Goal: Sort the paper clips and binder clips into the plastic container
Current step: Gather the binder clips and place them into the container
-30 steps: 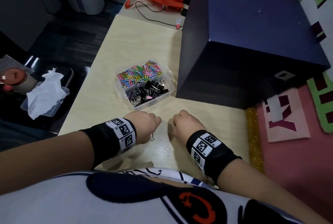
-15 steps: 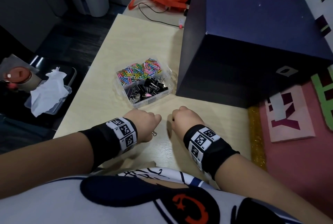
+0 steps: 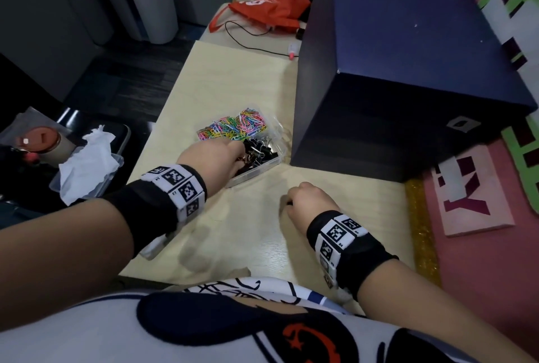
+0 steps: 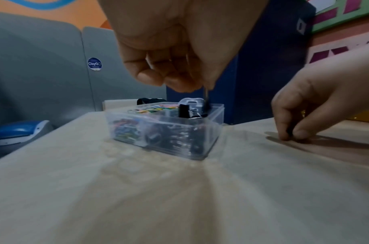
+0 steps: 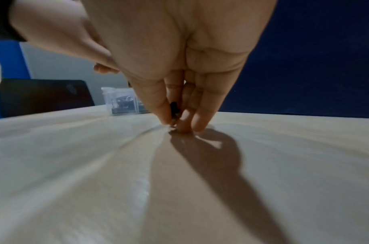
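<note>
A clear plastic container (image 3: 254, 171) stands on the pale table, with coloured paper clips (image 3: 233, 126) in its far compartment and black binder clips (image 3: 262, 150) in the near one. My left hand (image 3: 230, 152) hovers over the binder-clip side. Its curled fingers (image 4: 175, 80) pinch a small dark clip (image 4: 206, 99) that hangs blurred above the container (image 4: 164, 132). My right hand (image 3: 288, 202) rests fingertips-down on the table to the right of the container. It pinches a black binder clip (image 5: 173, 108) between thumb and fingers (image 5: 200, 118).
A big dark blue box (image 3: 408, 85) stands right behind the container. An orange bag (image 3: 268, 12) and a black cable (image 3: 248, 40) lie at the table's far end. Off the left edge sits a tub with tissue (image 3: 87, 164). A pink board (image 3: 478, 211) lies to the right.
My left hand has risen from the table and moved forward over the container, carrying a clip. The right hand has stayed in place on the table.
</note>
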